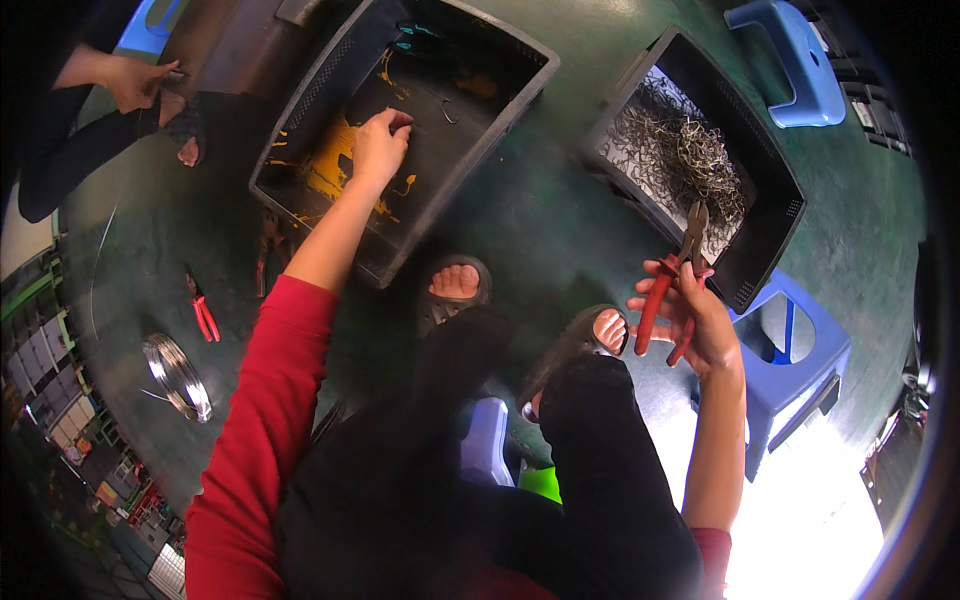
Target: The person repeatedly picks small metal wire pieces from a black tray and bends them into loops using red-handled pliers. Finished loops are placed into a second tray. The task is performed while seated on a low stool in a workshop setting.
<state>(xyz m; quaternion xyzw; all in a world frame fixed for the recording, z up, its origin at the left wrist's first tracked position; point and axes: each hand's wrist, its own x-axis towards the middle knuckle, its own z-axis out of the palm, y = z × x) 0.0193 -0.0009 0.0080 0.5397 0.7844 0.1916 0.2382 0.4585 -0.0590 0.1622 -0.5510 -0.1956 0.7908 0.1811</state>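
Observation:
My left hand (378, 150) reaches into a black plastic crate (480, 150) stained with yellow paint, its fingers drawn together. Whatever they may hold is hidden. A small bent metal hook (448, 112) lies on the crate floor just right of those fingers. In my right hand (712, 325) rests a pair of red-handled pliers (656, 305), jaws pointing away from me and handles spread apart. The jaws overlap the near edge of a second black crate (775, 215), which holds a tangled heap of bent metal wire pieces (705, 155).
Another person's hand (135, 82) is at the upper left. On the left floor lie red-handled pliers (204, 315), a wire coil (180, 378) and another tool (265, 255) against the crate. Blue stools stand at the right (830, 340) and upper right (795, 60). My sandalled feet flank the middle.

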